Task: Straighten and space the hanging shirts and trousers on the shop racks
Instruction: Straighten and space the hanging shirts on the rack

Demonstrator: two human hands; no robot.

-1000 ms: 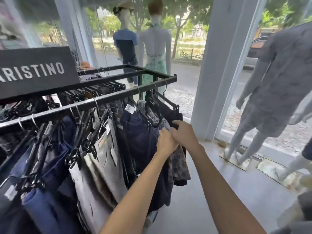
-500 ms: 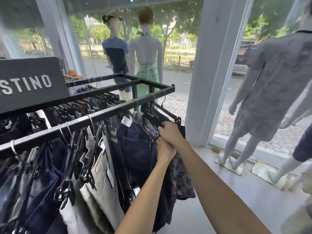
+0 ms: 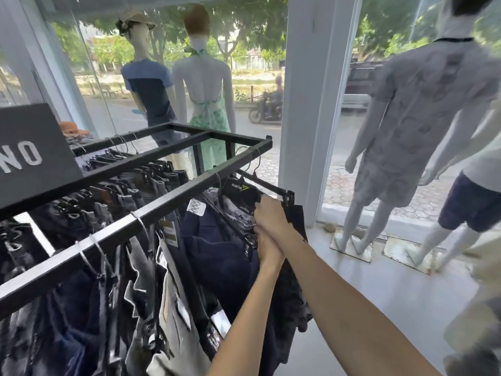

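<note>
A black metal rack [image 3: 173,195] runs from the lower left to the middle, hung with dark trousers and shorts on clip hangers. At its right end hang navy trousers [image 3: 217,245] with a white tag and a grey patterned pair [image 3: 240,213] behind them. My right hand [image 3: 269,213] grips the top of the last garments at their waistband. My left hand [image 3: 268,246] sits just below it, fingers curled on the same garments' edge. A grey-beige pair [image 3: 176,335] hangs nearer me.
A black sign with white letters [image 3: 32,153] stands on the rack at the left. Dressed mannequins [image 3: 423,118] stand on the right by the window, two more behind the rack. A white pillar [image 3: 306,104] rises past the rack's end. Grey floor lies to the right.
My view has shifted right and closer to the rack's end. Both hands have stayed together on the end garments, the right one now higher at the waistband.
</note>
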